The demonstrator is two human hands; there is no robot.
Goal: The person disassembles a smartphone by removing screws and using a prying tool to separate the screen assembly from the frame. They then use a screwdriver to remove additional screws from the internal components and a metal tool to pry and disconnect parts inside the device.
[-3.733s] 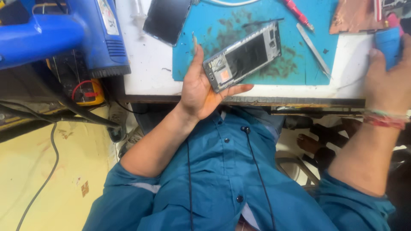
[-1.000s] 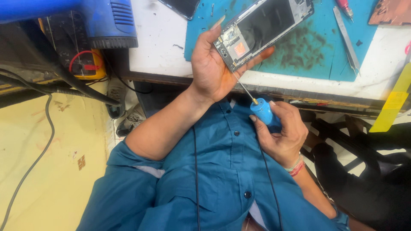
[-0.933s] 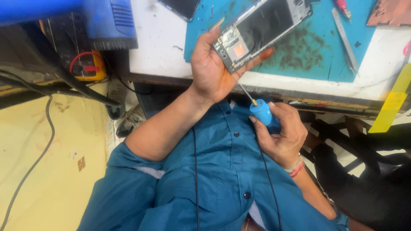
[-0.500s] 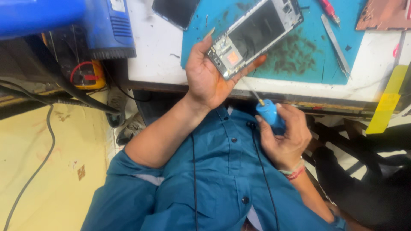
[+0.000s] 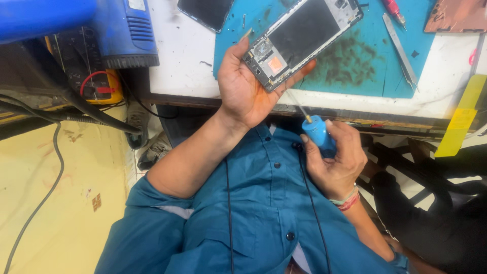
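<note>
Blue screwdriver (image 5: 318, 134) in right hand (image 5: 337, 162) — opened phone (image 5: 302, 38) in left hand (image 5: 248, 89)

Your left hand (image 5: 248, 89) grips the opened phone (image 5: 299, 40); a dark screen (image 5: 205, 11) lies on the counter (image 5: 177, 56).

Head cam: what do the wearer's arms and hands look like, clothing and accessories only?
Both hands are bare, no gloves. The left hand has a bare forearm; its teal-blue buttoned shirt sleeve is rolled up to about the elbow. The right hand wears thin red and pale thread bands at the wrist. Thin black cords hang down the shirt front.
</note>
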